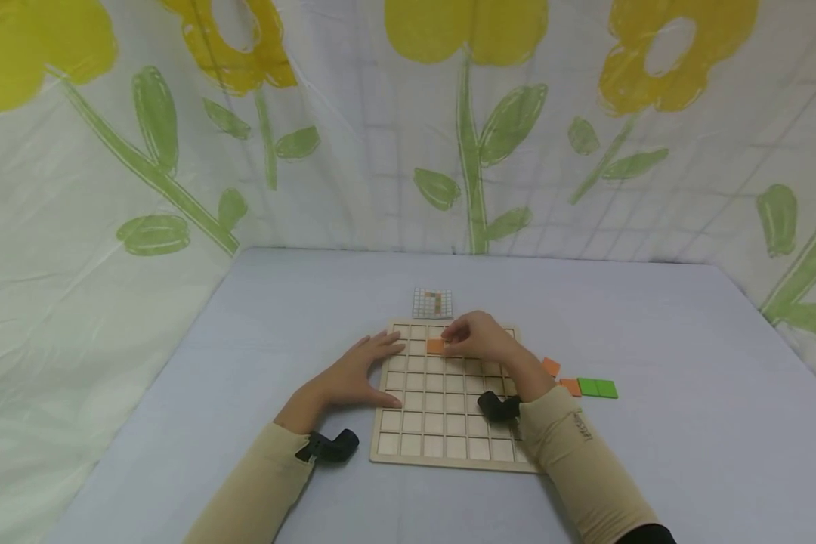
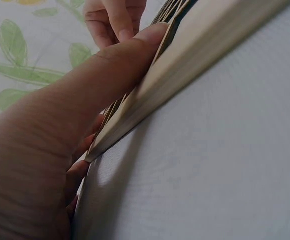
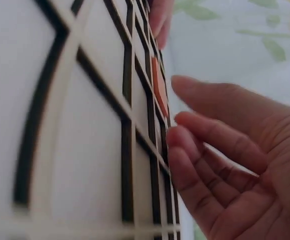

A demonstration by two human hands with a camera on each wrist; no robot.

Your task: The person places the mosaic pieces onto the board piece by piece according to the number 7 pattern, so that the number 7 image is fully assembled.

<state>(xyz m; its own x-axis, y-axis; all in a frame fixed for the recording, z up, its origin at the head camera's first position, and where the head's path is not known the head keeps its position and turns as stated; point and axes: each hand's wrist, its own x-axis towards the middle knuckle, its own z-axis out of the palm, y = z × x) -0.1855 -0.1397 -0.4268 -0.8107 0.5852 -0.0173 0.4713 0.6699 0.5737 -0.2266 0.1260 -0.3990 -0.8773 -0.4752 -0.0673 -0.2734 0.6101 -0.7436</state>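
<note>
A wooden grid board (image 1: 411, 444) lies flat on the table, with one orange square tile (image 1: 435, 346) in a cell of its second row from the back. My left hand (image 1: 353, 378) rests at the board's left edge, fingers and thumb spread. In the left wrist view its thumb (image 2: 105, 65) lies over the rim. Beside the orange tile is my right hand (image 1: 483, 336), its fingers loosely bent. The right wrist view shows nothing between that hand's thumb and fingers, which are apart from the tile (image 3: 159, 85).
Behind the board lies a small card (image 1: 432, 303) printed with a coloured grid pattern. To the right are two loose orange tiles (image 1: 551, 366) and two adjoining green tiles (image 1: 597, 388), close to the right forearm. A flower-printed curtain (image 1: 353, 151) hangs behind the table.
</note>
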